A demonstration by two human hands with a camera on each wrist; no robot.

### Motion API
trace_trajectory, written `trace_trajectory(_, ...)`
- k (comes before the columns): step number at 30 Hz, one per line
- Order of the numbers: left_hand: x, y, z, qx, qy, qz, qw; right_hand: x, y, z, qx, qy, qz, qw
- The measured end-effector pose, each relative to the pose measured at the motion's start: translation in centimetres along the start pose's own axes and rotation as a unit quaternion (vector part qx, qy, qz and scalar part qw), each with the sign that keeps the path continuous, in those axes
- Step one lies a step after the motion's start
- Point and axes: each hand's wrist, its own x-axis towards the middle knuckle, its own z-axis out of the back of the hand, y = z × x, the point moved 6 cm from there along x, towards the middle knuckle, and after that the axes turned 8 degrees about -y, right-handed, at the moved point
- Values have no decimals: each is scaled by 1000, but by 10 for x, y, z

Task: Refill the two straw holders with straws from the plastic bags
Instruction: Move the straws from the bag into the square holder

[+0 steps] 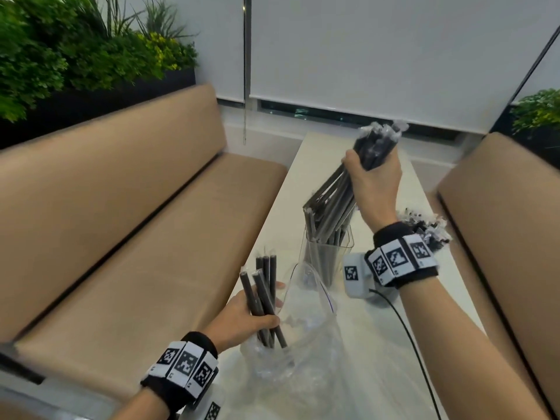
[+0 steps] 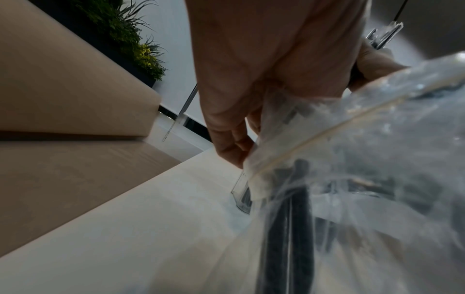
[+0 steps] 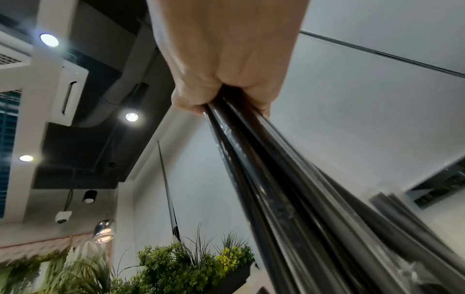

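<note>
my right hand (image 1: 374, 180) is wrapped round a thick bundle of black wrapped straws (image 1: 339, 192), tilted, their lower ends down in the clear straw holder (image 1: 325, 259) on the white table (image 1: 378, 344). my left hand (image 1: 242, 316) grasps a few more black straws (image 1: 262, 295), their bottoms still inside the clear plastic bag (image 1: 303, 344) lying just beside the holder. more straws (image 1: 427, 225) lie behind my right wrist.

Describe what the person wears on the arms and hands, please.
Both hands, left and right, are bare, forearms unsleeved. Each wrist has a black band with white square-patterned tags. A white camera box sits under the right wrist, with a black cable.
</note>
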Motion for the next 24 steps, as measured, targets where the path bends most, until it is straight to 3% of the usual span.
trace_trajectory(11,-1,1,2,-5,-13,5,1000,13,4,34,54,-151,25,987)
trace_trajectory(20,1,-2,-3,12,-5,4,1000,21,3,1,16,-90,12,996)
trace_trajectory(24,0,-1,-2,5,-9,8,1000,36,24,1,19,-103,47,993)
